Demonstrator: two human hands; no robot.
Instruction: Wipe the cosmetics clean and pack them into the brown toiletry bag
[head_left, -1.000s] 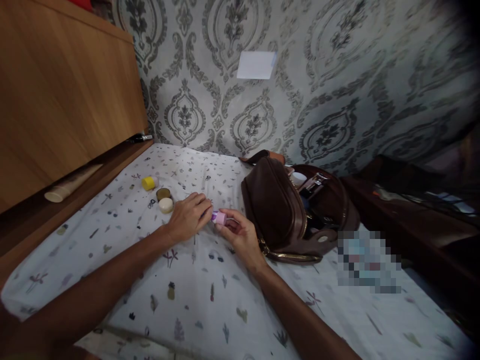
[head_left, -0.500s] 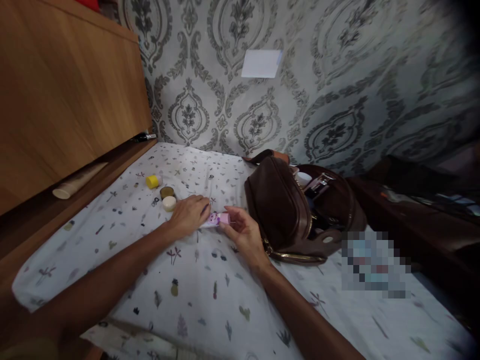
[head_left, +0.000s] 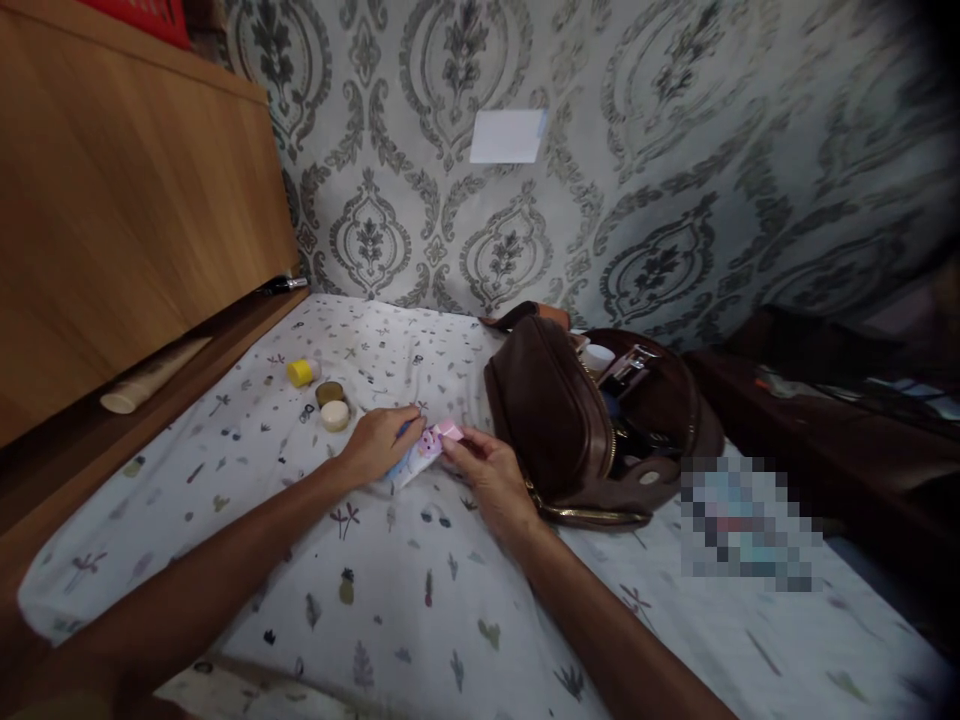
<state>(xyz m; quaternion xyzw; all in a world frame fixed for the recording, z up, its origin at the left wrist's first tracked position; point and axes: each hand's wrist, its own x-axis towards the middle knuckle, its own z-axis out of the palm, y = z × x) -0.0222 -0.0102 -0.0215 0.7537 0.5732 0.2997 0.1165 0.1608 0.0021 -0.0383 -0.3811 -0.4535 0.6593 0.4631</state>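
From the near side, the printed sheet [head_left: 405,610] leaves an open way between the forearms. The brown bag [head_left: 547,410] blocks sideways room beside the right hand [head_left: 491,475]; a cream pot [head_left: 334,416] crowds the left hand's [head_left: 379,445] far side.

Nothing can be read — any lettering on the tube [head_left: 428,446] is too small to tell.

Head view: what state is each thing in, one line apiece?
Tube: held slantwise, pink cap seemingly on
Left hand: gripping the tube's body
Right hand: pinching the capped end
Brown bag: unzipped, open, things inside
Yellow container: apparently lying on its side
Olive round container: open or closed, unclear
Cream round container: likewise unclear
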